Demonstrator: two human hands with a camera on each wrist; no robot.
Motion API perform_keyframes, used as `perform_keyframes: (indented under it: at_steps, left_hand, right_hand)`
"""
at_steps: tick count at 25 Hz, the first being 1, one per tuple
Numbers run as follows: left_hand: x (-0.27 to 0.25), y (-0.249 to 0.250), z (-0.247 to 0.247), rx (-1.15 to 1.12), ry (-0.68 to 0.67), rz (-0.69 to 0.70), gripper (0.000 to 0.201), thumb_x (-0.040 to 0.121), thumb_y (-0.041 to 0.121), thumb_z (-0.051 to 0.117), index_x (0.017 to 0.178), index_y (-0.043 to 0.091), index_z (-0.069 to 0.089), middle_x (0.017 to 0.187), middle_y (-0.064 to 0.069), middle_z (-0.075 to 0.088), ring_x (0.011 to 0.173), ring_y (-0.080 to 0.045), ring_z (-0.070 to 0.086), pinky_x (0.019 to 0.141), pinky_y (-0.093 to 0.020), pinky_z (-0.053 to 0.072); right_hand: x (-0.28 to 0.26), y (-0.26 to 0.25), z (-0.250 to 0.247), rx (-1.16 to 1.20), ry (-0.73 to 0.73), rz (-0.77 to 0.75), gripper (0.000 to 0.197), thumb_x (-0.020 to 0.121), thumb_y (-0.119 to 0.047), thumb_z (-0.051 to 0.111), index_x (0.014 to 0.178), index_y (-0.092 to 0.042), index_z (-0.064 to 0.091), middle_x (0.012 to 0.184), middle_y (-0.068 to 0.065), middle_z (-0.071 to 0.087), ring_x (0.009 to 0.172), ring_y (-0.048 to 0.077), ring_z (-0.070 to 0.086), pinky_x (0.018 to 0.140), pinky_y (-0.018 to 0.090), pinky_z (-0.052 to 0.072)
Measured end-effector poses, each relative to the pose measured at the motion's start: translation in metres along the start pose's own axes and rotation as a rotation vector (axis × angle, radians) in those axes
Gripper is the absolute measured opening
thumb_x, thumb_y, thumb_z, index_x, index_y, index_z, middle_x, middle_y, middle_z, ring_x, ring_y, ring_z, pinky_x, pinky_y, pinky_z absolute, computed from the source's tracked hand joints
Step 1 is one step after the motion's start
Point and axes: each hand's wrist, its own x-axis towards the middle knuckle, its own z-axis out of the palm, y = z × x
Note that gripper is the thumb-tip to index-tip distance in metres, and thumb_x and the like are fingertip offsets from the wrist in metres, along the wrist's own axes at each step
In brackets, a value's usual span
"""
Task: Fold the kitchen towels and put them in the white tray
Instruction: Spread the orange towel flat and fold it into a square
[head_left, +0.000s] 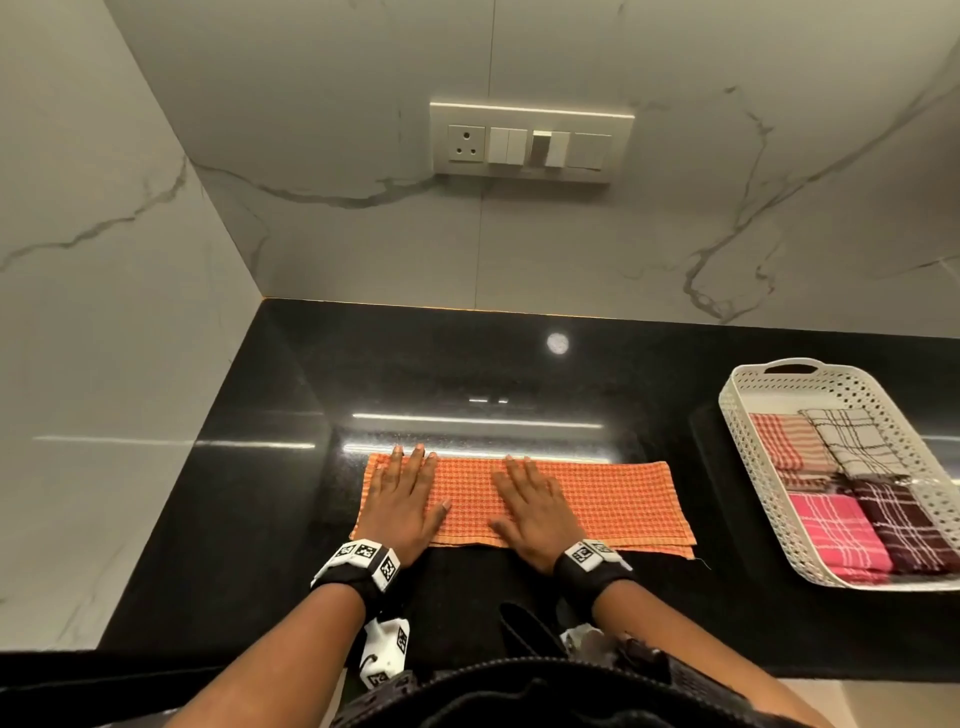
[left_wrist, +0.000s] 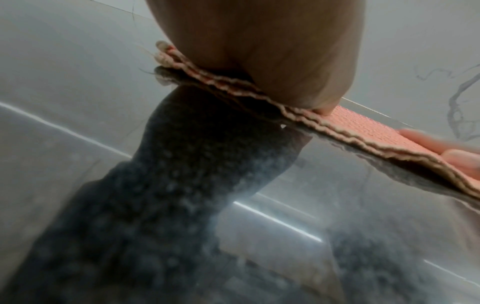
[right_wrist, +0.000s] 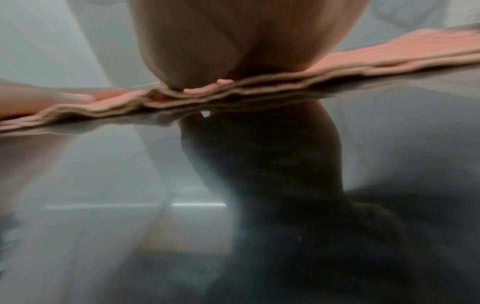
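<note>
An orange checked kitchen towel (head_left: 613, 499), folded into a long strip, lies flat on the black counter (head_left: 467, 364). My left hand (head_left: 402, 491) presses flat on its left end with straight fingers. My right hand (head_left: 530, 501) lies flat on its middle, fingers spread. In the left wrist view the palm (left_wrist: 272, 51) bears down on the towel's layered edge (left_wrist: 311, 121). The right wrist view shows the palm (right_wrist: 233, 41) on the stacked orange layers (right_wrist: 363, 61). The white perforated tray (head_left: 748, 452) stands at the right with several folded towels inside.
A marble wall rises at the left and behind the counter, with a switch panel (head_left: 530, 141) on the back wall. Bare black counter lies between the towel and the tray and behind the towel. The counter's front edge runs just below my wrists.
</note>
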Motion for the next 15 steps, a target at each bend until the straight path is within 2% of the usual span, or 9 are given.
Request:
perform_keyframes:
  at_steps: [2,6,8,10,12,14,15]
  left_hand:
    - [0.000,0.000,-0.001,0.017,-0.011,-0.001,0.086,0.085,0.075,-0.009,0.157,0.029,-0.016,0.164,0.003,-0.024,0.150,-0.025,-0.027,0.122,-0.045,-0.016]
    - [0.001,-0.002,0.002,-0.006,-0.009,-0.004,0.089,0.082,0.078,-0.014,0.156,0.030,-0.015,0.166,0.002,-0.020,0.151,-0.026,-0.025,0.123,-0.045,-0.014]
    - [0.002,-0.002,0.003,0.009,-0.020,-0.008,0.092,0.080,0.079,-0.016,0.157,0.029,-0.015,0.165,0.002,-0.022,0.151,-0.026,-0.025,0.123,-0.047,-0.012]
    - [0.002,-0.001,0.001,0.023,-0.027,-0.009,0.093,0.080,0.080,-0.016,0.158,0.028,-0.015,0.164,0.002,-0.024,0.151,-0.026,-0.026,0.123,-0.047,-0.012]
    - [0.002,-0.001,0.000,0.028,-0.032,-0.012,0.091,0.084,0.078,-0.009,0.159,0.027,-0.013,0.164,0.002,-0.023,0.151,-0.026,-0.025,0.123,-0.047,-0.011]
    - [0.003,-0.001,0.000,0.028,-0.037,-0.012,0.092,0.083,0.079,-0.010,0.159,0.027,-0.011,0.165,0.002,-0.022,0.151,-0.026,-0.024,0.123,-0.047,-0.011]
    - [0.003,-0.001,0.000,0.027,-0.037,-0.012,0.096,0.080,0.081,-0.015,0.159,0.027,-0.011,0.164,0.002,-0.022,0.151,-0.026,-0.023,0.123,-0.047,-0.011]
  right_hand:
    - [-0.015,0.039,-0.001,0.022,0.041,0.120,0.073,0.097,-0.070,0.015,0.158,-0.037,-0.008,0.162,-0.007,-0.022,0.152,0.021,-0.018,0.123,0.051,-0.004]
    - [-0.052,0.111,-0.004,0.056,0.137,0.388,0.072,0.098,-0.067,0.016,0.159,-0.033,-0.004,0.167,-0.004,-0.013,0.154,0.022,-0.013,0.122,0.052,-0.002]
    - [-0.065,0.132,-0.009,0.061,0.128,0.422,0.071,0.099,-0.063,0.019,0.159,-0.031,-0.003,0.168,-0.003,-0.011,0.154,0.019,-0.011,0.123,0.053,0.001]
    - [-0.070,0.140,-0.016,0.060,0.118,0.395,0.071,0.100,-0.061,0.026,0.160,-0.030,0.002,0.168,-0.003,-0.005,0.155,0.019,-0.005,0.123,0.054,0.007]
    - [-0.065,0.137,-0.029,0.036,0.166,0.381,0.072,0.097,-0.061,0.040,0.157,-0.028,0.018,0.165,0.003,0.016,0.152,0.023,0.013,0.118,0.053,0.021]
    - [-0.058,0.135,-0.047,-0.041,0.207,0.406,0.071,0.088,-0.064,0.051,0.148,-0.029,0.037,0.147,0.004,0.042,0.140,0.025,0.035,0.111,0.047,0.032]
    - [-0.055,0.136,-0.056,-0.087,0.178,0.440,0.069,0.083,-0.068,0.054,0.140,-0.031,0.045,0.136,0.003,0.051,0.131,0.025,0.043,0.106,0.045,0.035]
